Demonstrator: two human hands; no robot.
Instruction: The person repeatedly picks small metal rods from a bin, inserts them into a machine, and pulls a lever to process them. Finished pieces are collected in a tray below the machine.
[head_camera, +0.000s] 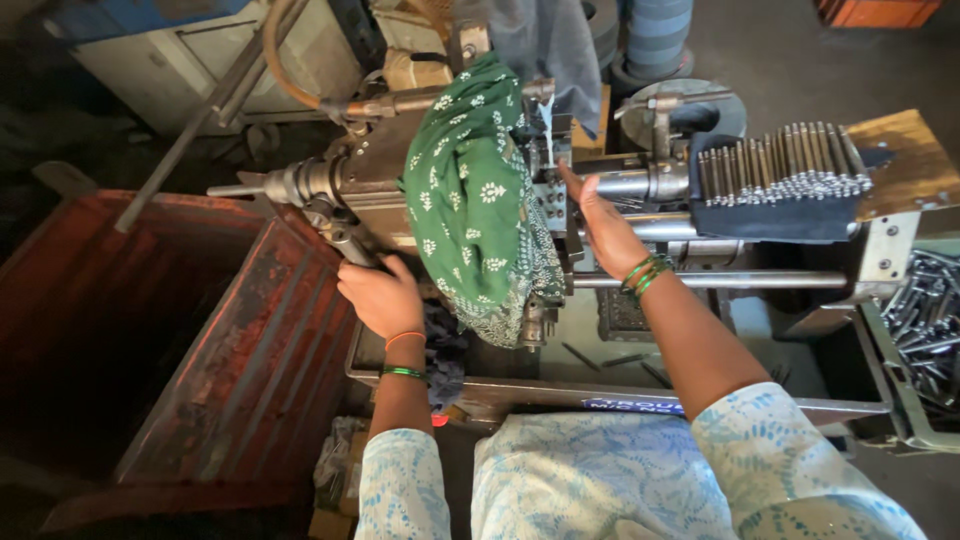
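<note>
A: Left hand (378, 297), status?
B: Closed around the lever (345, 240) at the left end of the machine (380, 160). The fingers wrap the handle from below; a band sits on the wrist.

A: Right hand (603, 225)?
B: Open, fingers held together and extended. The fingertips touch the machine's middle section just right of the green cloth (475, 200). What exactly they press on is hidden by the cloth edge, and no part is seen in this hand. Green bangles (645, 274) are on the wrist.

A: Are the hands together?
B: Apart. The cloth hangs between them.

A: Cloth position?
B: Draped over the top of the machine, hanging down its front, green with a white print.

A: Stock?
B: A row of metal rods (780, 160) lies side by side on a dark pad (780, 215), right of the right hand, on top of the machine. More rods (925, 320) lie loose in a tray at the far right edge.

A: Surroundings?
B: A rusty red bin (200, 330) stands left of the machine, beside the left forearm. A horizontal bar (720, 281) runs under the right wrist. A metal pan (620, 390) sits below the machine, with a few loose pieces in it
</note>
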